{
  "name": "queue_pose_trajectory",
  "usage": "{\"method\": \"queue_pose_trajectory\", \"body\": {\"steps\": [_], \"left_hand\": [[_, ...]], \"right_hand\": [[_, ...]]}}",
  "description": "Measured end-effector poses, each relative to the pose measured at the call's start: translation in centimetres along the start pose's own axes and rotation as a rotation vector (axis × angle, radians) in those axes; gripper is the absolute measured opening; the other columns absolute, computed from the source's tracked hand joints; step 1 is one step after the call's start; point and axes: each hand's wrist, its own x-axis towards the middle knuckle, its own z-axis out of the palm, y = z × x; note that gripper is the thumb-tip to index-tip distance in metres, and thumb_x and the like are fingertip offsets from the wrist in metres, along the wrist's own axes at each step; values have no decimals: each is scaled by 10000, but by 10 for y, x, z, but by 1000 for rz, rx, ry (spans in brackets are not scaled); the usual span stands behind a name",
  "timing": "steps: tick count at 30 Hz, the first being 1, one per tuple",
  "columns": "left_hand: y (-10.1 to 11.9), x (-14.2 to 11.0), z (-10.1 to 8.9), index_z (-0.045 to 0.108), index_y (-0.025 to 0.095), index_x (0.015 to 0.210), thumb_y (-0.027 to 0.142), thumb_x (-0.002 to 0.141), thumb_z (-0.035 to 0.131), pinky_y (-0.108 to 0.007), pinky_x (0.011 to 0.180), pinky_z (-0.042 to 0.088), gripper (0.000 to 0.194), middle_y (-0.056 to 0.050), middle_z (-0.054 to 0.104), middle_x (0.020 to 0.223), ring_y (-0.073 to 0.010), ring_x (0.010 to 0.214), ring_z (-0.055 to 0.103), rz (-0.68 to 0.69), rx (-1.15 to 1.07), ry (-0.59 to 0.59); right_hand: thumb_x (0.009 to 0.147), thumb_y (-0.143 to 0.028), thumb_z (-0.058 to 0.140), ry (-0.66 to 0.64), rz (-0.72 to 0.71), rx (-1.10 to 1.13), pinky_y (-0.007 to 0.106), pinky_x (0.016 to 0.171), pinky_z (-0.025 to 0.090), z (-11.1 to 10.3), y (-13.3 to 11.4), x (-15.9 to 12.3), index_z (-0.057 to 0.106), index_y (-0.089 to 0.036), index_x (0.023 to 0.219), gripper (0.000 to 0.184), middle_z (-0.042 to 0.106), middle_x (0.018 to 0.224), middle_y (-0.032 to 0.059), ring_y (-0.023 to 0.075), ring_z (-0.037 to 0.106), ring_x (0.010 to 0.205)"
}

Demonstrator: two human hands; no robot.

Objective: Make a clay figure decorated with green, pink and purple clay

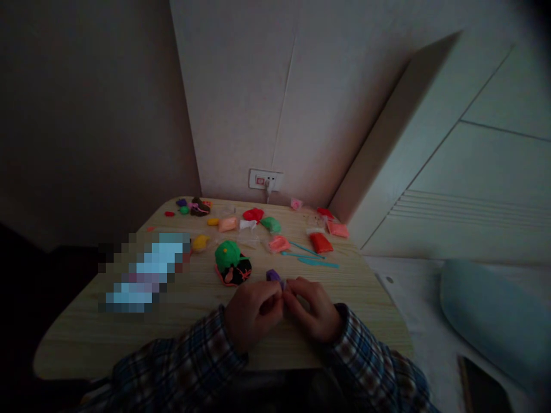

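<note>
My left hand point(255, 310) and my right hand point(313, 307) meet above the near middle of the table, fingertips pinched close together. Between them is a small clear packet with purple clay point(272, 276), which sticks out beyond the left fingertips; the rest is hidden by my fingers. Just left of it sits a clay figure with a green cap point(228, 256) on a black base with orange edging point(241, 273). Right and beyond my hands lie thin blue modelling tools point(318, 263).
Several clay packets lie farther back, among them a red one point(321, 242), a pink one point(279, 244) and a green one point(271, 224). A blurred bright screen point(150, 269) is at left. Small clay pieces point(200, 207) sit at the far left corner. A wall socket point(266, 180) holds a plug.
</note>
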Motion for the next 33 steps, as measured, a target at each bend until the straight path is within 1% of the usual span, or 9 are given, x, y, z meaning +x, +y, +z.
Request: {"method": "queue_pose_trajectory", "body": {"steps": [3, 7, 10, 14, 17, 19, 22, 27, 33], "left_hand": [[2, 0, -1, 373, 180, 556, 154, 731, 401, -193, 448, 281, 179, 52, 393, 490, -78, 451, 377, 0, -29, 12], [7, 1, -2, 389, 179, 542, 153, 711, 401, -190, 440, 288, 171, 53, 409, 456, -74, 427, 381, -25, -39, 64], [11, 3, 0, 403, 181, 529, 180, 715, 407, -194, 432, 300, 185, 45, 432, 433, -80, 417, 398, -106, -76, 112], [12, 8, 8, 415, 186, 542, 227, 705, 434, -194, 396, 317, 169, 36, 483, 413, -93, 390, 442, -248, -274, 115], [10, 12, 11, 416, 188, 562, 231, 702, 445, -195, 394, 356, 150, 33, 516, 419, -105, 393, 491, -291, -397, 111], [8, 14, 11, 419, 187, 574, 250, 731, 444, -198, 407, 386, 171, 33, 519, 427, -109, 404, 510, -292, -390, 129], [6, 14, 6, 449, 177, 620, 272, 783, 431, -199, 440, 424, 189, 25, 536, 498, -107, 450, 539, -249, -310, 127], [9, 12, 2, 464, 171, 674, 185, 779, 450, -207, 533, 425, 107, 14, 520, 608, -103, 554, 520, -30, -53, 152], [7, 11, -6, 456, 170, 640, 170, 837, 383, -218, 551, 382, 211, 15, 490, 600, -103, 573, 485, 95, 60, 151]], "right_hand": [[825, -178, 345, 45, -92, 3, 240, 543, 326, -1, -5, -1, 410, -185, 604, 230, 485, 546, -3, 117, 428, 534], [798, -160, 364, 152, -111, -2, 237, 515, 304, 0, -8, -1, 353, -189, 550, 250, 401, 478, -24, 108, 378, 488], [789, -149, 369, 207, -101, -4, 231, 499, 292, 1, -8, 1, 326, -190, 534, 261, 366, 470, -31, 102, 360, 478], [786, -134, 372, 258, -91, 17, 221, 490, 293, 1, -6, 3, 330, -189, 535, 261, 357, 477, -37, 93, 360, 470], [784, -126, 376, 299, -111, 15, 216, 487, 297, 0, -5, 1, 324, -192, 532, 266, 341, 473, -41, 93, 356, 471], [773, -117, 376, 323, -146, -8, 220, 500, 307, 0, -5, 0, 315, -194, 528, 264, 321, 470, -43, 95, 351, 475], [756, -110, 373, 333, -163, -43, 224, 508, 312, 0, -5, -2, 306, -196, 528, 253, 318, 472, -43, 97, 350, 475], [761, -134, 378, 328, -60, -17, 212, 476, 296, -1, -3, -1, 291, -198, 523, 262, 337, 467, -37, 97, 366, 477], [754, -144, 382, 269, -30, 32, 212, 493, 302, -1, 1, -2, 297, -193, 511, 262, 345, 453, -39, 91, 362, 476]]}}
